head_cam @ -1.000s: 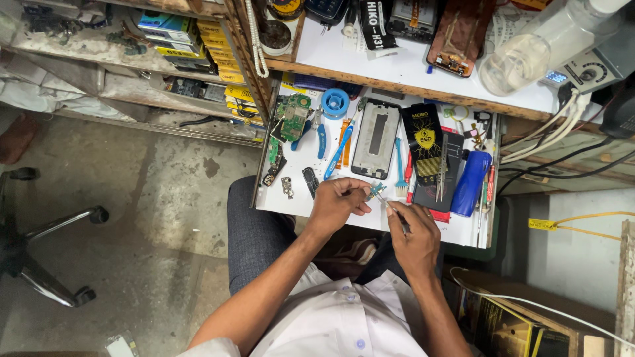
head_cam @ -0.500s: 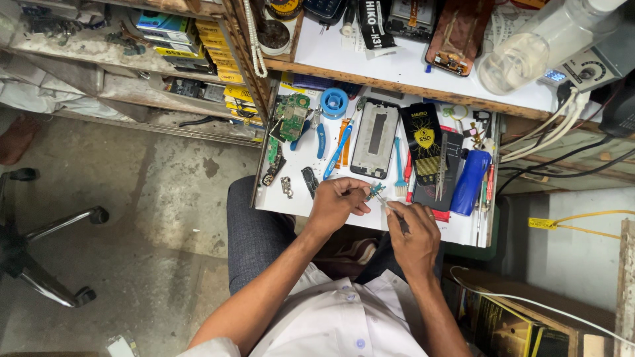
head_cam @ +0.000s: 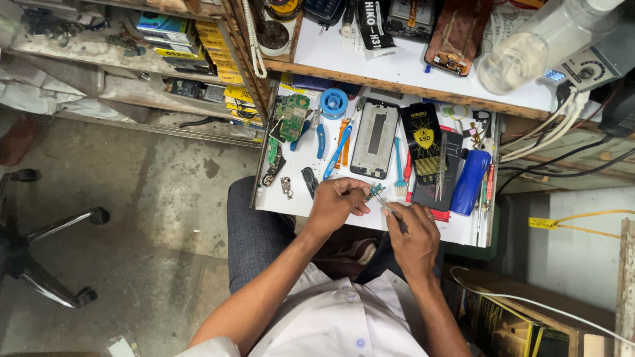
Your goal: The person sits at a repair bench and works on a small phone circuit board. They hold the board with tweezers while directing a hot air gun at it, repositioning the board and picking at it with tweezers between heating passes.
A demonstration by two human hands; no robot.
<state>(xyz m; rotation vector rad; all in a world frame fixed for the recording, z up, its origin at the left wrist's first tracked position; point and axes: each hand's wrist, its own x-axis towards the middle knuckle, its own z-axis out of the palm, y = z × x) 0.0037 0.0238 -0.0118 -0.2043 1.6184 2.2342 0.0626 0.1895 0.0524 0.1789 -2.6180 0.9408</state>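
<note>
Left hand (head_cam: 336,203) fingers pinch a small teal component (head_cam: 376,192) closed; right hand (head_cam: 413,235) fingers grip thin tweezers (head_cam: 385,205) touching it, above the bench (head_cam: 291,201) near edge.

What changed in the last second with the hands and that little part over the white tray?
Almost nothing. The left hand still pinches the small blue-green part, and the right hand still holds the thin metal tool to it; neither let go. The phone frame, blue cylinder and white tray stayed put.
</note>
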